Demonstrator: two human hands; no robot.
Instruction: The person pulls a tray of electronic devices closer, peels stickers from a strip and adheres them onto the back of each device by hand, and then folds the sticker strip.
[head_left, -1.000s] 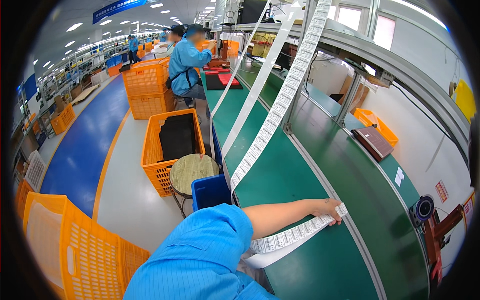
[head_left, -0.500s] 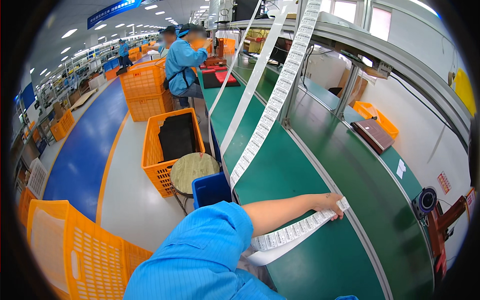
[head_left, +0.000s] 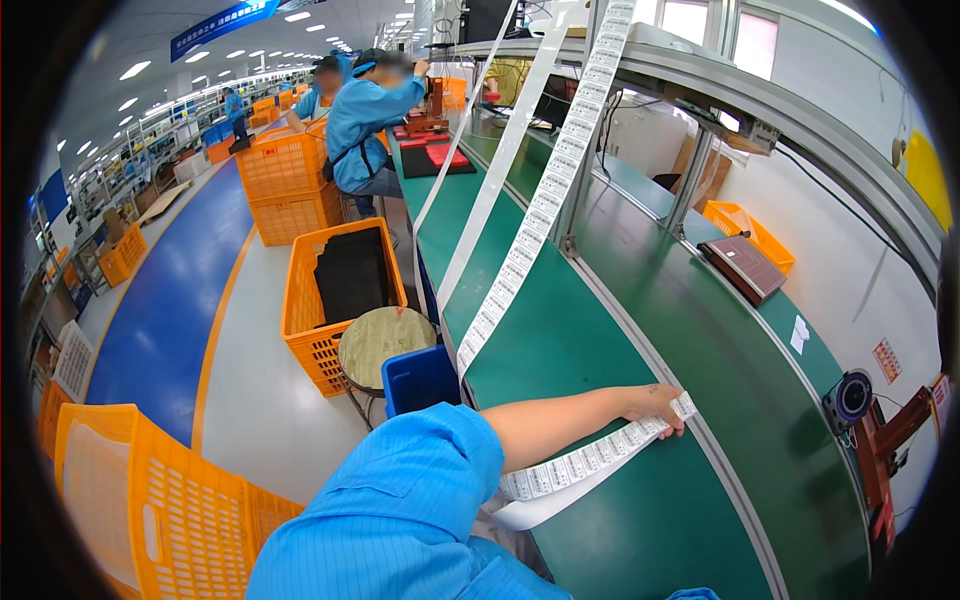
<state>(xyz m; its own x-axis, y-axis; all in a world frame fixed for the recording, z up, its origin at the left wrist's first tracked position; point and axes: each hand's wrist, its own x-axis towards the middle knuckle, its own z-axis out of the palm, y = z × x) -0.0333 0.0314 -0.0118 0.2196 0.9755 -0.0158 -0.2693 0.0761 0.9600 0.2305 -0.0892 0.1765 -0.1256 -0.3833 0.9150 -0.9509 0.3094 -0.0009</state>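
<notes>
My left hand (head_left: 653, 402) reaches across the green workbench with its fingers closed on the end of a strip of printed white labels (head_left: 575, 466). The free end of the strip pokes out past my fingertips near the metal rail. From my hand the strip curves down beneath my bare forearm, its plain backing showing below. Another long run of label strip (head_left: 530, 235) slants from the top of the view to the bench's left edge, beside a plain white band (head_left: 497, 180). My right hand is out of sight; only a scrap of blue cloth shows at the lower edge.
Left of the bench (head_left: 560, 350) stand a blue bin (head_left: 422, 380), a round stool (head_left: 386, 345) and an orange crate (head_left: 302, 285) holding black pieces. Another orange crate (head_left: 190, 500) sits lower left. Ahead, a co-worker (head_left: 362, 125) sits at the bench. A metal rail (head_left: 650, 345) edges the belt.
My left hand keeps its hold on the label strip in nearly the same place. The view has shifted slightly, and the seated co-worker's arm has risen.
</notes>
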